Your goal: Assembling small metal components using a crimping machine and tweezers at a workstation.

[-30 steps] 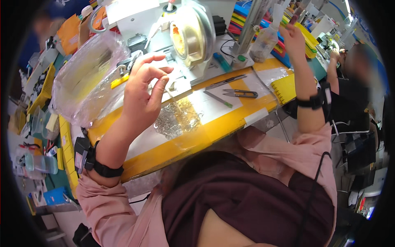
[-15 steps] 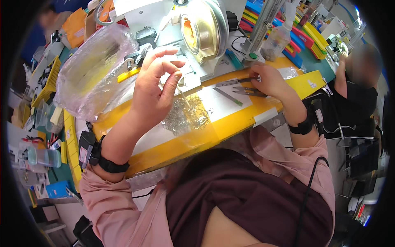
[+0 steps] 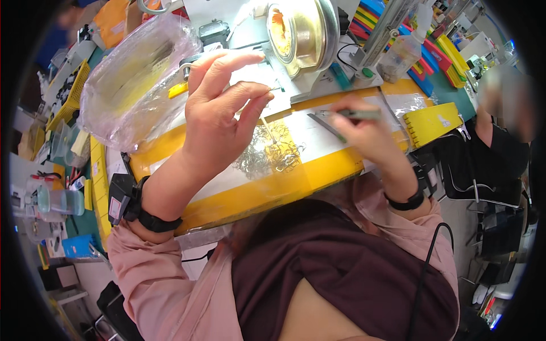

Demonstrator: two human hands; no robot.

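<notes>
My left hand [image 3: 222,108] is raised over the work surface, thumb and forefinger pinched on a tiny thin piece too small to name. Below its fingertips lies a tangled heap of small curved silvery wire pieces [image 3: 270,152], with a thin pale stick [image 3: 268,128] standing out of it. To the right, my right hand [image 3: 361,129], smeared by motion, is closed round a slim dark metal tool [image 3: 367,114] whose kind I cannot make out. Beside that hand, a narrow grey strip with a greenish end [image 3: 326,126] rests on white paper, partly covered by the fingers.
A large spool [image 3: 310,40] stands on a white machine behind my hands. Crumpled clear plastic [image 3: 133,85] lies at left. At right are a yellow bin piece [image 3: 433,123], a clear squeeze bottle [image 3: 398,54] and a metal post [image 3: 387,34]. Another person [image 3: 506,113] sits far right.
My right hand has lifted the slim dark tool off the paper and moved toward me. My left hand has shifted slightly right, still pinching.
</notes>
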